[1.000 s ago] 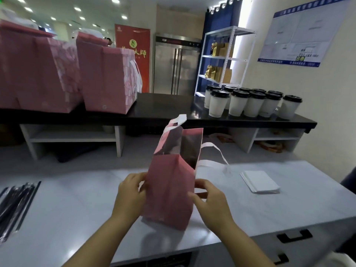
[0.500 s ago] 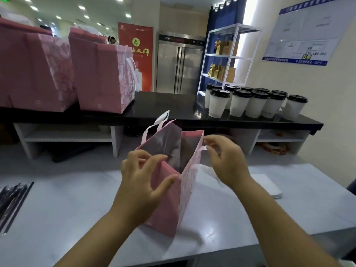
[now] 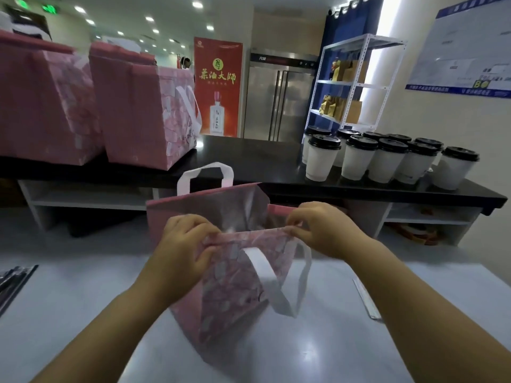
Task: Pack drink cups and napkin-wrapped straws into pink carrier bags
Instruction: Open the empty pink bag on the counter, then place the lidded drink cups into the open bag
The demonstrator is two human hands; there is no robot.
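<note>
A pink carrier bag [image 3: 235, 283] with white handles stands on the grey counter [image 3: 331, 341] in front of me, its mouth pulled open and its silver lining showing. My left hand [image 3: 184, 250] pinches the near rim at the left. At the right corner of that rim, my right hand [image 3: 322, 230] pinches it too. Several white drink cups [image 3: 384, 158] with black lids stand in a group on the black shelf [image 3: 249, 161] at the back right. Dark wrapped straws [image 3: 12, 283] lie at the counter's far left edge.
Two larger pink bags [image 3: 143, 111] stand on the black shelf at the back left. A flat white napkin stack [image 3: 366, 299] shows past my right forearm. A white rack [image 3: 356, 81] and a steel fridge are behind.
The bag has turned so its wide patterned side faces me. Both hands went from its sides up to the near rim and spread the mouth open.
</note>
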